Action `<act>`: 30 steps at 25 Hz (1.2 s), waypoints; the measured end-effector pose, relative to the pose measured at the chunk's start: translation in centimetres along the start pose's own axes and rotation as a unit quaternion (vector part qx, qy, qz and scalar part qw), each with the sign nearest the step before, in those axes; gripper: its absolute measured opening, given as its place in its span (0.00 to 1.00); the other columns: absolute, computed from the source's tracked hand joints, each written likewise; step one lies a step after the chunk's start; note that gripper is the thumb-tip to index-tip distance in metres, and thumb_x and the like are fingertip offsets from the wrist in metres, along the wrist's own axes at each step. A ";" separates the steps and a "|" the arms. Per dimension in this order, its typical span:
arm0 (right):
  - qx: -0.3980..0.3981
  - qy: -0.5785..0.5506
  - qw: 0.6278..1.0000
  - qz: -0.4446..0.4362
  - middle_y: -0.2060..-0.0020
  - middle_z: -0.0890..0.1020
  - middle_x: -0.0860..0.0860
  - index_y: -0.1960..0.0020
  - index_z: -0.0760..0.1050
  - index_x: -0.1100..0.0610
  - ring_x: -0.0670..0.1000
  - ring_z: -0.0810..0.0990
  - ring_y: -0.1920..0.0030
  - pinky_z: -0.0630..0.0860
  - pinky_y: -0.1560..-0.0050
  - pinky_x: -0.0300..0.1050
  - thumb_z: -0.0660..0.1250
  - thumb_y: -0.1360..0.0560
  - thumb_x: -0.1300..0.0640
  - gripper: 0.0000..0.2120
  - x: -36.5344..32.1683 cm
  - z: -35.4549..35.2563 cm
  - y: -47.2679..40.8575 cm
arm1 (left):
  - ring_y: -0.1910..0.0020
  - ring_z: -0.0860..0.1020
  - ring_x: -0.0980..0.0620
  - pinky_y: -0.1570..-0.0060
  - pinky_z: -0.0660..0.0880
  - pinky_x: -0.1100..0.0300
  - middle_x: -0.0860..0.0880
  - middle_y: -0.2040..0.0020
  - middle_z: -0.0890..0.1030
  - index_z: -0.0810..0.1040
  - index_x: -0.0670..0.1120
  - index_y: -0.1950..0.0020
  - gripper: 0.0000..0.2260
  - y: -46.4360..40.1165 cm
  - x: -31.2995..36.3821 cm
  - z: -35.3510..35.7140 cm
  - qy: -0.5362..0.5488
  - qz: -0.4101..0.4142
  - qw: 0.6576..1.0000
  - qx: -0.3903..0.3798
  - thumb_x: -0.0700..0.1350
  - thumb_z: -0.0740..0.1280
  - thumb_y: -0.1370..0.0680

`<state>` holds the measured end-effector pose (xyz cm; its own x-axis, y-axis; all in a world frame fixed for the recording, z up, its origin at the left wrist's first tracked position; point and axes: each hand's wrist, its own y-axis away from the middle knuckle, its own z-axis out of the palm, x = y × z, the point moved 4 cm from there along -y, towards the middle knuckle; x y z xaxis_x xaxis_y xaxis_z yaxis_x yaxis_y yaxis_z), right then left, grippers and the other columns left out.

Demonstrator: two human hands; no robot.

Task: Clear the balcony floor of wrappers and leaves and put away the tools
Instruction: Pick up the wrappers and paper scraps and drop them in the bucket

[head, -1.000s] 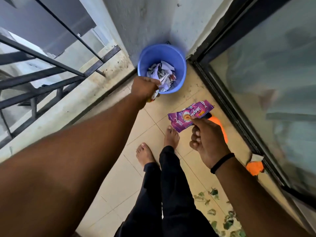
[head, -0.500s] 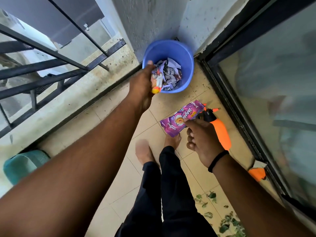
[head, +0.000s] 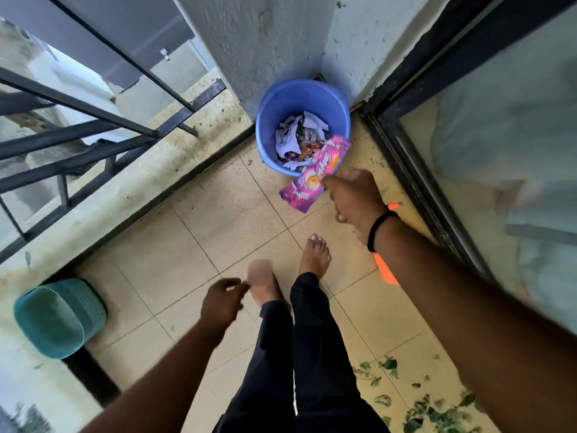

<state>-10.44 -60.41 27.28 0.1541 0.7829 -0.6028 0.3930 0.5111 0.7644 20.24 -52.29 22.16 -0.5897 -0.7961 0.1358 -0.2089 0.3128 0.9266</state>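
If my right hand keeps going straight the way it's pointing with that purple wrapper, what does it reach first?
Most likely the blue bucket: the right hand points the purple wrapper at it, and the wrapper's far end already overlaps the near rim. Height above the rim is unclear.

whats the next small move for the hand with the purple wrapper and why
Probably carry it a little further over the blue bucket and let go. The right hand pinches the purple wrapper, which only half overlaps the near rim; released now, it might fall onto the tiles.

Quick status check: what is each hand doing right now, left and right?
Left hand: holds nothing, fingers loosely curled, low near the feet.
Right hand: pinches the purple wrapper at the blue bucket rim.
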 end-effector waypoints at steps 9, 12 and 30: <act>0.001 -0.048 0.984 0.169 0.70 0.64 0.50 0.50 0.74 0.56 0.47 0.58 0.76 0.58 0.74 0.33 0.65 0.20 0.50 0.09 1.8 1.6 -7.1 | 0.54 0.84 0.48 0.44 0.79 0.49 0.50 0.57 0.86 0.82 0.51 0.53 0.07 3.3 3.4 7.5 0.041 0.051 0.996 -0.064 0.53 0.70 0.22; 0.000 -0.104 0.969 0.222 0.73 0.63 0.49 0.58 0.74 0.58 0.46 0.57 0.79 0.56 0.72 0.36 0.61 0.19 0.54 0.12 4.5 2.0 -4.9 | 0.53 0.83 0.51 0.43 0.78 0.51 0.51 0.54 0.85 0.82 0.52 0.49 0.09 3.3 3.9 8.9 0.022 0.085 0.994 -0.069 0.56 0.71 0.24; 0.046 -0.503 0.853 0.135 0.42 0.83 0.60 0.30 0.70 0.57 0.61 0.83 0.44 0.77 0.44 0.55 0.54 0.20 0.33 0.32 5.0 -10.1 22.2 | 0.59 0.83 0.51 0.55 0.78 0.52 0.46 0.58 0.86 0.83 0.46 0.63 0.14 20.3 10.5 -0.3 0.022 0.297 0.951 -0.078 0.50 0.69 0.20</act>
<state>-10.10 -41.56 43.59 0.9316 0.1444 -0.3337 0.2815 0.2945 0.9133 10.08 -54.47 42.46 -0.5332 -0.5253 0.6632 0.2719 0.6359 0.7223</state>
